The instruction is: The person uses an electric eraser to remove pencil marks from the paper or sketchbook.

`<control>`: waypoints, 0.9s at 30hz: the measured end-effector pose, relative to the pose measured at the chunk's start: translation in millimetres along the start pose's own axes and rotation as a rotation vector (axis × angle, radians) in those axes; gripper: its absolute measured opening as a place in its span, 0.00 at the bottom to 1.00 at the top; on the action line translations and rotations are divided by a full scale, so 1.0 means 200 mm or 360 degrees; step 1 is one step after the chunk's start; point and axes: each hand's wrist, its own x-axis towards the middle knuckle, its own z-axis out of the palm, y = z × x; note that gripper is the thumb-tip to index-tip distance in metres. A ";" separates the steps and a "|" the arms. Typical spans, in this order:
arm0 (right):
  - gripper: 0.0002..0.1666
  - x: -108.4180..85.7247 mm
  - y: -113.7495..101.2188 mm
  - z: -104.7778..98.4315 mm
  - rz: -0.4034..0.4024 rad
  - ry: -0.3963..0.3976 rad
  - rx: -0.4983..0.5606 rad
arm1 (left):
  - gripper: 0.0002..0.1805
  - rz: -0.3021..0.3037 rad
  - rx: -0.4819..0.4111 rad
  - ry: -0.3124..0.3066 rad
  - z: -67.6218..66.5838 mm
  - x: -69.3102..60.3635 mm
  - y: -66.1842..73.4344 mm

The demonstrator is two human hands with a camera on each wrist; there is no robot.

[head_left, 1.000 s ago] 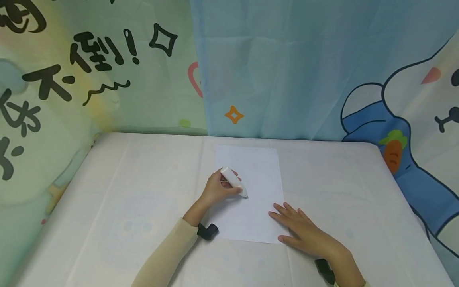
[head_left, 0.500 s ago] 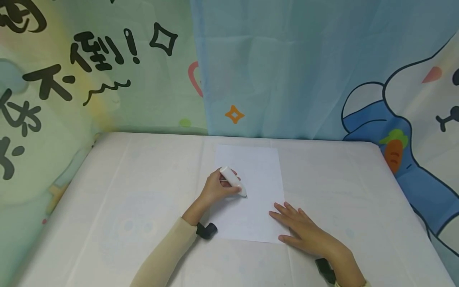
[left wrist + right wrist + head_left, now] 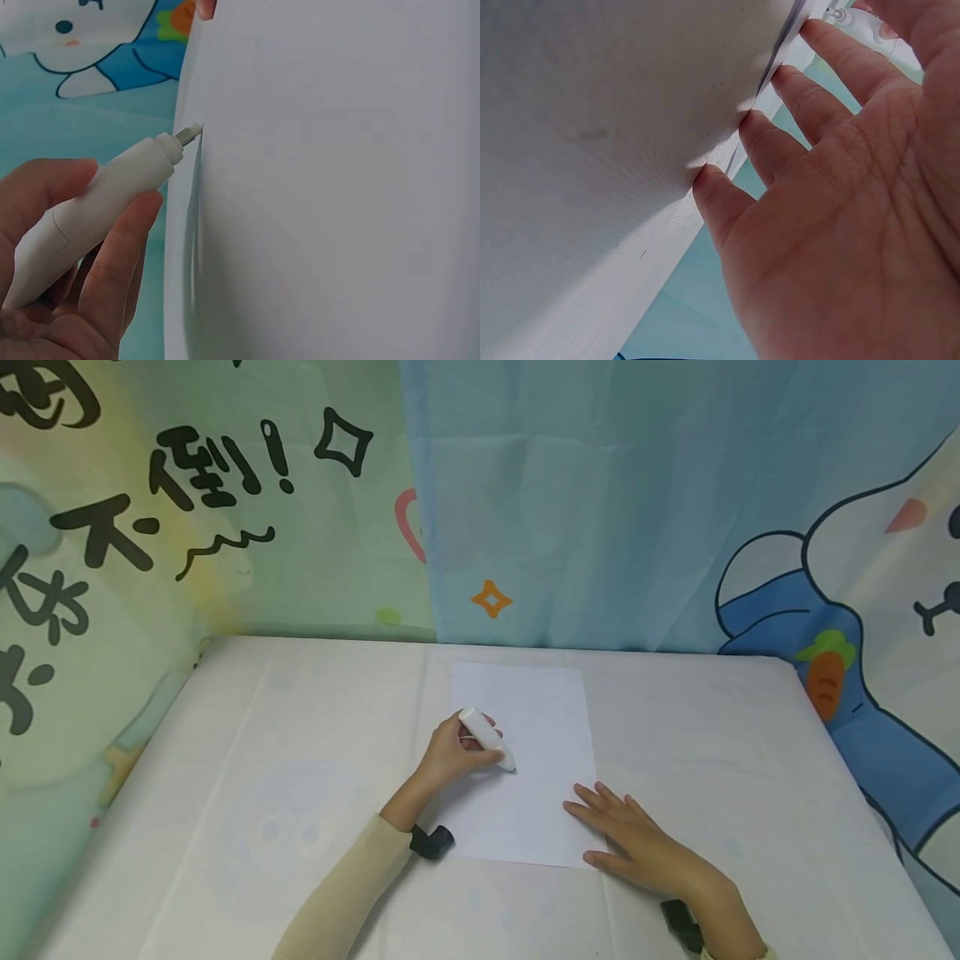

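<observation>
My left hand point(image 3: 452, 753) grips a thick white electric eraser point(image 3: 483, 737) between thumb and fingers. It slants down to the right, and its narrow end is at the sheet of white paper point(image 3: 536, 710). Up close in the left wrist view, the electric eraser point(image 3: 112, 195) has a stepped collar, a short metal sleeve and a small pale tip at the paper. My right hand point(image 3: 630, 839) lies with fingers spread, its fingertips resting on the paper's lower right edge. In the right wrist view the fingers point(image 3: 780, 150) are extended against the white surface. No marks are discernible on the paper.
A white cloth point(image 3: 300, 718) covers the table under the paper. Behind it hang printed curtains point(image 3: 600, 510), with a cartoon rabbit at the right and black lettering at the left. Dark camera mounts point(image 3: 432, 842) sit on both wrists.
Over the last second my left hand and the electric eraser have shifted very slightly left, mostly in the first half. The right hand has stayed in place on the paper.
</observation>
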 end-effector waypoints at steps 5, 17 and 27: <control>0.36 0.00 0.00 0.00 -0.0006 0.0003 -0.0014 | 0.23 -0.0006 0.0004 -0.0001 0.00 0.00 0.00; 0.35 -0.01 0.01 0.00 -0.0058 0.0030 -0.0028 | 0.22 0.0005 0.0011 -0.0015 0.02 0.02 -0.01; 0.35 -0.01 0.01 0.00 -0.0043 0.0026 -0.0020 | 0.21 0.0006 -0.0030 -0.0033 0.02 0.02 0.00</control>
